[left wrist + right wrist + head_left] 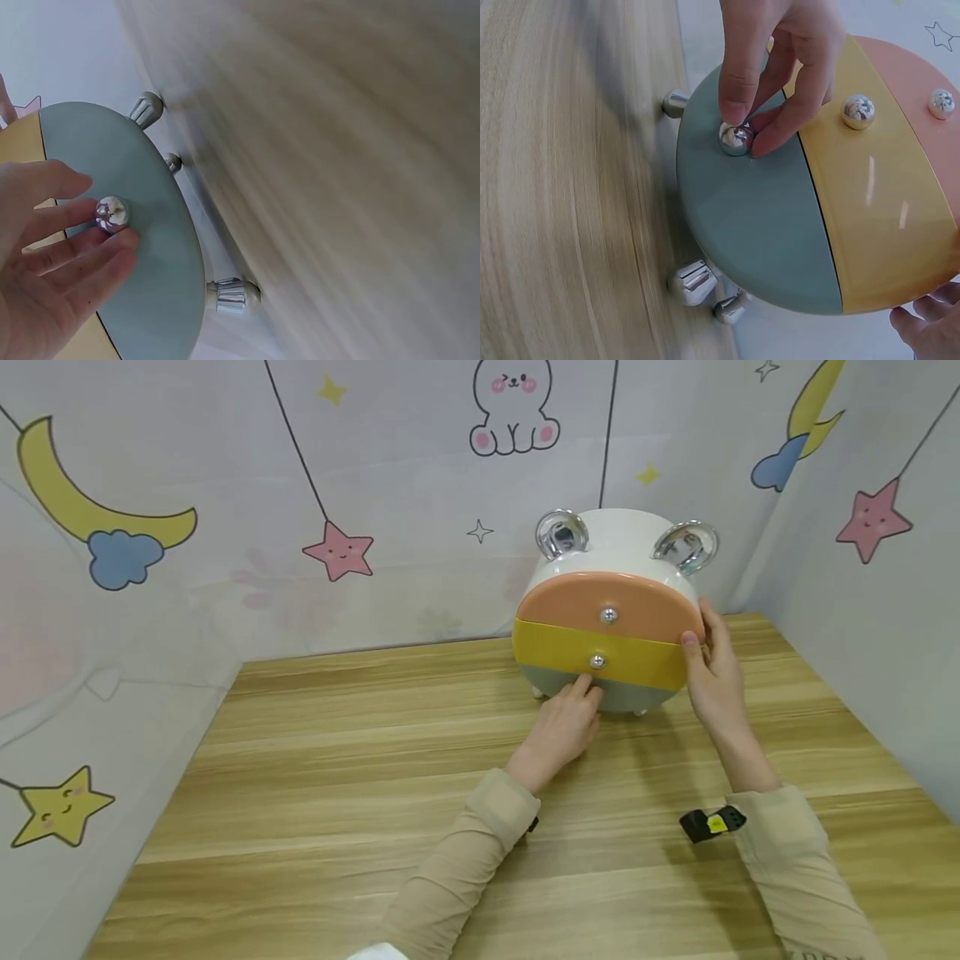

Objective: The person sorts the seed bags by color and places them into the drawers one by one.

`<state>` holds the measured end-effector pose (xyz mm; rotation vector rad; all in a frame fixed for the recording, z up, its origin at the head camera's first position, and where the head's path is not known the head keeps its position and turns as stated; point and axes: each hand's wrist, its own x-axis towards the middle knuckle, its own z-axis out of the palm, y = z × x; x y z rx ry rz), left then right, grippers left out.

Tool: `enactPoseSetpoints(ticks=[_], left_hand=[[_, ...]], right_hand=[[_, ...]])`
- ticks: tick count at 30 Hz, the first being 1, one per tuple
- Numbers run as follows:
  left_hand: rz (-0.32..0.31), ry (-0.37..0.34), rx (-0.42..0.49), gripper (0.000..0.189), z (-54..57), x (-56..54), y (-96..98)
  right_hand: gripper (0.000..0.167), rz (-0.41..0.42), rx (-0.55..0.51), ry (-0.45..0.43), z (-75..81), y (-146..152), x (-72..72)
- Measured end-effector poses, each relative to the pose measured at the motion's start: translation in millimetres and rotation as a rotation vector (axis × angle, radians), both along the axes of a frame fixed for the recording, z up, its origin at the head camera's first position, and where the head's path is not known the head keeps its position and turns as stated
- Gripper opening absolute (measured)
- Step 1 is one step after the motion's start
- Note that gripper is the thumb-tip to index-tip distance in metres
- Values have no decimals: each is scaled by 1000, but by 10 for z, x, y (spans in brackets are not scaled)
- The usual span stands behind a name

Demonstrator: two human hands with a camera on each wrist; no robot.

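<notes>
A rounded small drawer cabinet (622, 539) with a white body and silver ears stands at the back of the table. Its front has an orange drawer (562, 597), a yellow drawer (555, 643) and a grey-green drawer (630, 695), all flush. My left hand (562, 727) pinches the silver knob (736, 139) of the grey-green drawer between thumb and fingers. With my right hand (716, 681) I hold the cabinet's right side, thumb on the front edge and fingers along the side. In the right wrist view, only part of that right hand (934, 326) shows.
The cabinet stands on short silver feet (234, 296) on the wood-grain table (315, 793). Close behind it is a pale wall cloth (420, 527) printed with stars and moons. A black strap (712, 822) sits at the right cuff.
</notes>
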<state>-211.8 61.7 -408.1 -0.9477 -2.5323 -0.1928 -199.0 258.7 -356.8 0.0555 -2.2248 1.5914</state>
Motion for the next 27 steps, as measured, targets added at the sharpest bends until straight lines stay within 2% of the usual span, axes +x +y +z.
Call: enactPoseSetpoints(ticks=[10, 16, 20, 27], left_hand=[[5, -82, -44, 22, 53, -4, -28], [-11, -63, -72, 34, 68, 37, -90], [-16, -47, -84, 37, 68, 81, -142], [-25, -104, -96, 48, 96, 193, -238]], right_hand=[[58, 7, 12, 7, 4, -8, -22], [61, 38, 25, -18, 3, 23, -21], [66, 77, 47, -35, -38, 52, 33], [79, 210, 172, -93, -120, 132, 184]])
